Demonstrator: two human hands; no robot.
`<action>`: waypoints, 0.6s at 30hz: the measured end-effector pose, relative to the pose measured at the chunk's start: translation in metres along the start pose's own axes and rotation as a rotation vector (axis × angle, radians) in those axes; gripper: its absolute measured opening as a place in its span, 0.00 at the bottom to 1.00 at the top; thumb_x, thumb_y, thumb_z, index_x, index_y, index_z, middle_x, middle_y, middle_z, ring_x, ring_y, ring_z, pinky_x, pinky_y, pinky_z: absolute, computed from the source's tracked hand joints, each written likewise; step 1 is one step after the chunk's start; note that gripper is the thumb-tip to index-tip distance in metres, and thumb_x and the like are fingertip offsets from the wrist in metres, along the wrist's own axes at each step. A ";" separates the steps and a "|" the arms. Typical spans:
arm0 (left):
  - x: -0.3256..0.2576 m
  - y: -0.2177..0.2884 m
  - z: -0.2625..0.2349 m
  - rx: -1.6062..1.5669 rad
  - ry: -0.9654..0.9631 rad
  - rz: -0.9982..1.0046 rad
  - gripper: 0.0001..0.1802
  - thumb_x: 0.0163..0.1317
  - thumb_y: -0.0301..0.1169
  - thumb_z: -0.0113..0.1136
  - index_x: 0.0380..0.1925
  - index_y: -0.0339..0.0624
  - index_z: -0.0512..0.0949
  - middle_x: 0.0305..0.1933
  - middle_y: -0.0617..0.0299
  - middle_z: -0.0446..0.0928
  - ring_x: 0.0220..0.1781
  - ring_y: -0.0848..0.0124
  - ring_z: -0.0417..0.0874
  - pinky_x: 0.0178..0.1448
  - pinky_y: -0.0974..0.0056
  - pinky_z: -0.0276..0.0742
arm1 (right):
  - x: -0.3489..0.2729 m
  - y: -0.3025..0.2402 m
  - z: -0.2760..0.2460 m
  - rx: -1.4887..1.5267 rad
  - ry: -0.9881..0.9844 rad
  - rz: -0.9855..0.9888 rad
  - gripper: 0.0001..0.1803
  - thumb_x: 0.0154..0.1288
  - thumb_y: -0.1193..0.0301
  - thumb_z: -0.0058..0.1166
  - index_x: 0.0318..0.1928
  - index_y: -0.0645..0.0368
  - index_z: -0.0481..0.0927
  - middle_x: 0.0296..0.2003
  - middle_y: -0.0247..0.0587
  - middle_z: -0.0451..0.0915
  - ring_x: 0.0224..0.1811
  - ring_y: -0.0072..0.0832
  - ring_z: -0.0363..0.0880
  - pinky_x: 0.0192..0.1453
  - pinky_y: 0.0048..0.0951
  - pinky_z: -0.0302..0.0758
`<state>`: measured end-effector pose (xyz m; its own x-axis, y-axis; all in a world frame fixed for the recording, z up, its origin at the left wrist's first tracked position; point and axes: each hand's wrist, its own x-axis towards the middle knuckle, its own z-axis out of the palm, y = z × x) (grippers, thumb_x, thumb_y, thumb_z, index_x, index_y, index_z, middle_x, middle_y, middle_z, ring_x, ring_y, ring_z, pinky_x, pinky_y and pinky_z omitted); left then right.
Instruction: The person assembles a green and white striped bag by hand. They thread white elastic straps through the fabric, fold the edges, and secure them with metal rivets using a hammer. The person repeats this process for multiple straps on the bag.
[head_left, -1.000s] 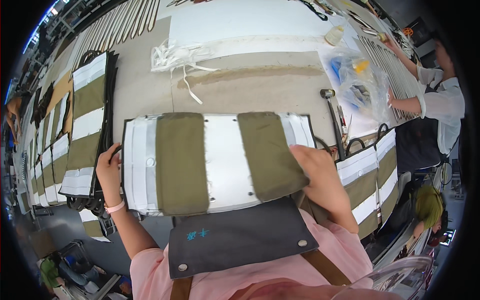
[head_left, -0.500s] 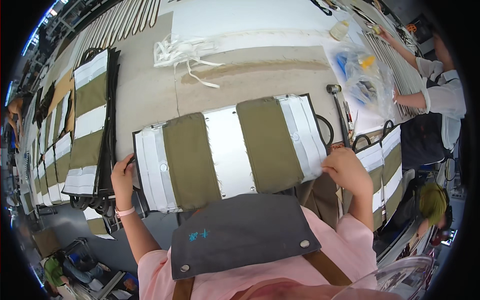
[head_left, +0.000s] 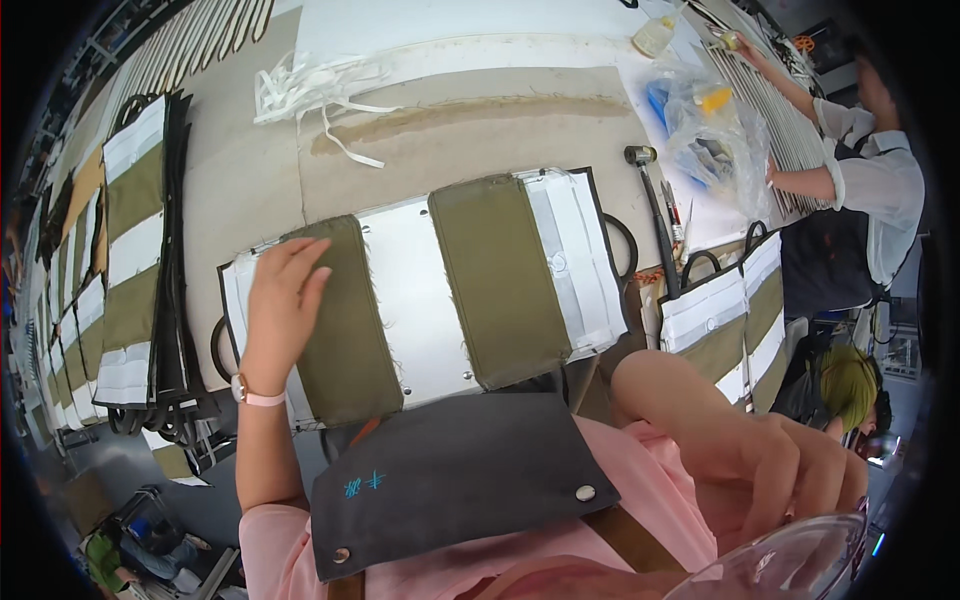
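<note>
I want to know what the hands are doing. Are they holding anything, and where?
Nothing is gripped. The left hand lies flat on the left olive stripe of the striped fabric panel. The right hand is off it, near the body.

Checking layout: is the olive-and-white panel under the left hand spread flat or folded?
Spread flat: the panel lies open on the table, left hand pressing it.

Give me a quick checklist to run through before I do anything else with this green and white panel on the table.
1. Left hand flat on the panel, on its left green strip: ok.
2. Right hand on the panel: not ok, it is off the table near the body.
3. Panel lying flat, both green strips face up: ok.
4. Hammer clear of the panel: ok, it lies to its right.
5. Snaps all set: cannot tell.
6. Co-worker's hands away from the panel: ok.
</note>
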<state>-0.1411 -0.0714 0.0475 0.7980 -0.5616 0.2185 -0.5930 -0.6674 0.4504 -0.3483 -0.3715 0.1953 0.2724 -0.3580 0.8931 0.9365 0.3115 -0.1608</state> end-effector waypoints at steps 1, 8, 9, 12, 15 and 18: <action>0.010 0.011 0.008 -0.053 -0.052 0.042 0.19 0.64 0.25 0.62 0.55 0.41 0.81 0.56 0.51 0.79 0.59 0.51 0.77 0.64 0.54 0.74 | -0.001 0.002 0.001 -0.002 0.024 -0.090 0.16 0.47 0.86 0.72 0.38 0.63 0.82 0.39 0.38 0.77 0.44 0.31 0.79 0.41 0.29 0.84; 0.057 0.035 0.040 -0.015 -0.129 0.302 0.19 0.62 0.24 0.63 0.54 0.41 0.81 0.55 0.52 0.79 0.58 0.52 0.77 0.62 0.52 0.75 | -0.020 0.052 -0.022 -0.259 -0.206 0.264 0.03 0.61 0.76 0.64 0.34 0.57 0.82 0.38 0.35 0.78 0.40 0.29 0.77 0.41 0.31 0.75; 0.064 0.030 0.037 -0.023 -0.127 0.306 0.19 0.61 0.24 0.64 0.54 0.41 0.81 0.55 0.52 0.79 0.58 0.51 0.78 0.62 0.51 0.75 | -0.022 0.065 -0.025 -0.346 -0.177 0.237 0.02 0.61 0.77 0.61 0.32 0.58 0.81 0.34 0.38 0.79 0.38 0.32 0.78 0.40 0.32 0.77; 0.090 -0.013 0.021 -0.187 0.012 0.040 0.14 0.67 0.27 0.60 0.52 0.42 0.81 0.50 0.58 0.82 0.54 0.60 0.81 0.57 0.56 0.76 | -0.012 0.089 -0.048 -0.663 -0.334 0.598 0.03 0.63 0.76 0.59 0.32 0.60 0.81 0.31 0.40 0.79 0.34 0.31 0.76 0.40 0.32 0.76; 0.128 -0.085 0.006 -0.871 0.265 -0.543 0.13 0.72 0.31 0.56 0.51 0.38 0.80 0.47 0.61 0.82 0.50 0.67 0.81 0.56 0.60 0.77 | -0.025 0.152 -0.074 -0.855 -0.447 1.035 0.07 0.67 0.72 0.58 0.35 0.63 0.82 0.32 0.41 0.80 0.34 0.32 0.77 0.40 0.32 0.74; 0.145 -0.137 0.035 -1.442 0.340 -0.759 0.17 0.70 0.32 0.59 0.54 0.36 0.76 0.50 0.58 0.79 0.52 0.62 0.80 0.60 0.55 0.77 | -0.040 0.246 -0.088 -0.904 -0.545 1.044 0.09 0.70 0.69 0.55 0.39 0.63 0.84 0.36 0.44 0.83 0.37 0.35 0.80 0.43 0.32 0.76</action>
<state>0.0523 -0.0788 -0.0131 0.9397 -0.0877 -0.3306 0.3395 0.3573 0.8701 -0.1094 -0.3577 0.0834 0.9689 0.1075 0.2227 0.2464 -0.4990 -0.8309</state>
